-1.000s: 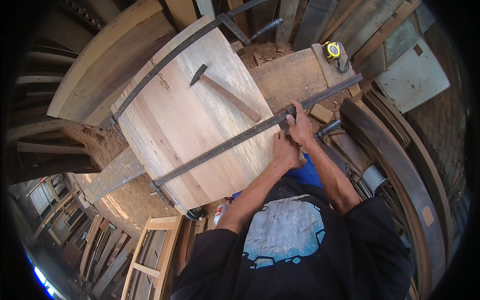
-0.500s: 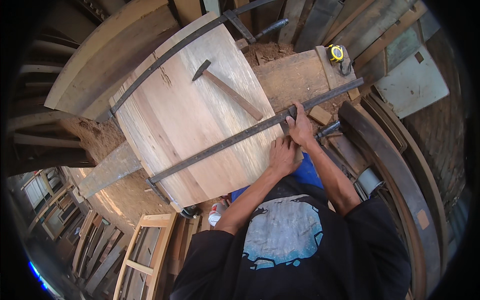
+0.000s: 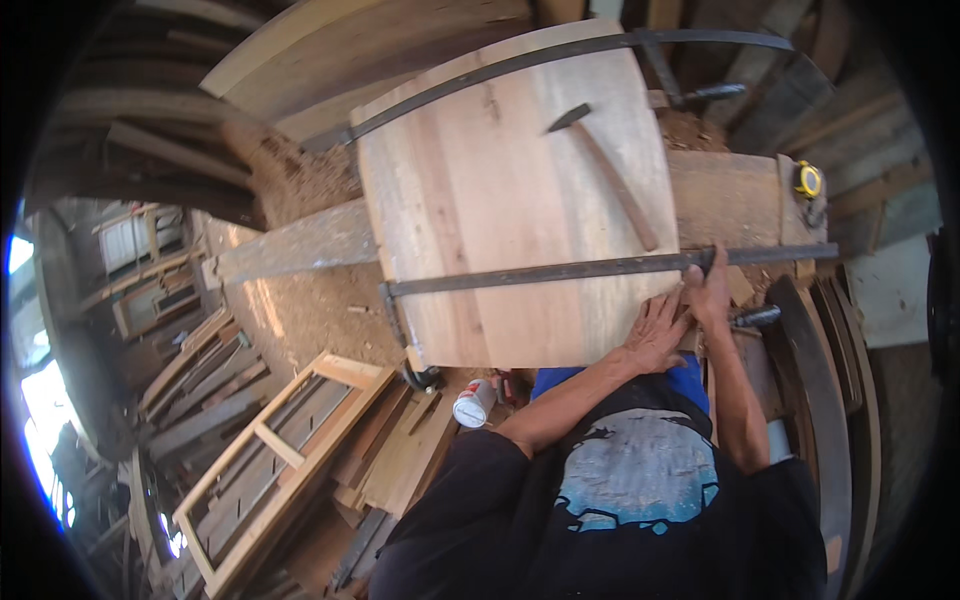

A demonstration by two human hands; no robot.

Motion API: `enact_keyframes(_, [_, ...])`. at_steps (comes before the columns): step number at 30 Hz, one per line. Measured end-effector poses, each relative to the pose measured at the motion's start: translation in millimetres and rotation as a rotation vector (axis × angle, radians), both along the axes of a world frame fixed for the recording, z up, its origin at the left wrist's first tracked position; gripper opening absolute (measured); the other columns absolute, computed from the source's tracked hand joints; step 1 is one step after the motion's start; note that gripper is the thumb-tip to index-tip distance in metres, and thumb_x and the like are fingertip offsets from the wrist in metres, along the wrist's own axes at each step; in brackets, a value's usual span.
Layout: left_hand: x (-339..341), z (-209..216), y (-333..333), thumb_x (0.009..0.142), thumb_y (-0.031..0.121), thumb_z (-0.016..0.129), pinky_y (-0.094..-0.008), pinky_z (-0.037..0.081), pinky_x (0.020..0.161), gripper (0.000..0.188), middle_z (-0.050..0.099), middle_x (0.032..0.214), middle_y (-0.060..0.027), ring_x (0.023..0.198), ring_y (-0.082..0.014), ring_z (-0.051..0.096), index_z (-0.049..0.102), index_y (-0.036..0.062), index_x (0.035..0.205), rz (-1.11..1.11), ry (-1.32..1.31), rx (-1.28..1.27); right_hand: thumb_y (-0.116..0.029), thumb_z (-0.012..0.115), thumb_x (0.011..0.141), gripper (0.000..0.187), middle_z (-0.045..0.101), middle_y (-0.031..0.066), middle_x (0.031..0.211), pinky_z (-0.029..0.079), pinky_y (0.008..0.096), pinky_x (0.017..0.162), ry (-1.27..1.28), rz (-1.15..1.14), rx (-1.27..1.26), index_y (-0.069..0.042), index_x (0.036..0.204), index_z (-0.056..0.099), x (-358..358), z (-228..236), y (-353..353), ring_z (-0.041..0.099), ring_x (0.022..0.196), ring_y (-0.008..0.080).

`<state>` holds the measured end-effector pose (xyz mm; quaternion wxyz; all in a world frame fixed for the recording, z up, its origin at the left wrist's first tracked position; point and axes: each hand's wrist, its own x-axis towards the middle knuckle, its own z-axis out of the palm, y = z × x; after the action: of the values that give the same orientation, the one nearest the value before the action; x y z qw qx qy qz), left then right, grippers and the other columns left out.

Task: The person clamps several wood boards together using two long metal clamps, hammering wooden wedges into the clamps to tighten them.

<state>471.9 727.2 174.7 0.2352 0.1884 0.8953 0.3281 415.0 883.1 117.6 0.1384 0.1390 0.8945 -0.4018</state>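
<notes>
One can (image 3: 475, 402) near the panel (image 3: 510, 190) bears unreadable reddish labelling (image 3: 470, 391).

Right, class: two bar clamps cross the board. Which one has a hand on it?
The lower clamp in the picture: the right hand is on its bar, while no hand touches the upper clamp.

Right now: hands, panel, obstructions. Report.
Left hand at right edge of panel; right hand on near clamp. Far clamp also across panel. Hammer on panel.
</notes>
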Motion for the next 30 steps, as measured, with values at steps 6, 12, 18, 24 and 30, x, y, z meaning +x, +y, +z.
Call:
enact_keyframes(6, [72, -44, -197, 0.078, 0.038, 0.07, -0.0575, 0.023, 0.108, 0.079, 0.031, 0.145, -0.0301, 0.131, -0.0457, 0.032, 0.038, -0.0027, 0.137, 0.853, 0.353, -0.413, -0.014, 0.058, 0.091, 0.065, 0.042, 0.028, 0.14, 0.033, 0.0407, 0.108, -0.001, 0.037, -0.081, -0.001, 0.146, 0.028, -1, 1, -14, 0.044, 0.13, 0.0404])
enact_keyframes(12, [108, -14, -436, 0.077, 0.059, 0.068, -0.0542, 0.035, 0.105, 0.098, 0.04, 0.141, -0.0324, 0.127, -0.0475, 0.042, 0.035, -0.0095, 0.139, 1.313, -0.289, -1.082, -0.019, 0.058, 0.091, 0.056, 0.051, 0.0246, 0.13, 0.038, 0.0397, 0.104, 0.025, -0.011, -0.107, -0.003, 0.142, 0.038, -3, 2, 12, 0.049, 0.122, 0.0347])
enact_keyframes(18, [158, -19, -550, 0.079, 0.038, 0.073, -0.0442, 0.051, 0.073, 0.043, 0.069, 0.092, -0.0206, 0.086, -0.0378, 0.067, 0.065, 0.0008, 0.1, 1.09, -0.292, -0.503, -0.018, 0.059, 0.091, 0.053, 0.057, 0.024, 0.124, 0.044, 0.0452, 0.094, -0.065, 0.035, -0.009, 0.001, 0.137, 0.04, -10, -3, -7, 0.056, 0.113, 0.0403])
enact_keyframes(24, [126, -18, -541, 0.077, 0.03, 0.075, -0.0386, 0.049, 0.063, 0.031, 0.066, 0.071, -0.0137, 0.066, -0.0236, 0.064, 0.064, 0.0018, 0.085, 1.036, -0.299, -0.563, -0.018, 0.059, 0.091, 0.051, 0.059, 0.0236, 0.118, 0.044, 0.0411, 0.094, 0.043, -0.054, -0.038, 0.001, 0.136, 0.044, -4, -4, 4, 0.057, 0.108, 0.0359])
enact_keyframes(30, [131, -24, -552, 0.077, 0.021, 0.077, -0.0342, 0.046, 0.058, 0.025, 0.064, 0.071, -0.006, 0.062, -0.0141, 0.056, 0.062, 0.0017, 0.081, 1.05, -0.327, -0.28, -0.011, 0.061, 0.09, 0.046, 0.061, 0.0142, 0.094, 0.047, 0.0344, 0.077, 0.012, -0.067, 0.017, -0.008, 0.135, 0.05, -10, 11, -3, 0.057, 0.083, 0.0234])
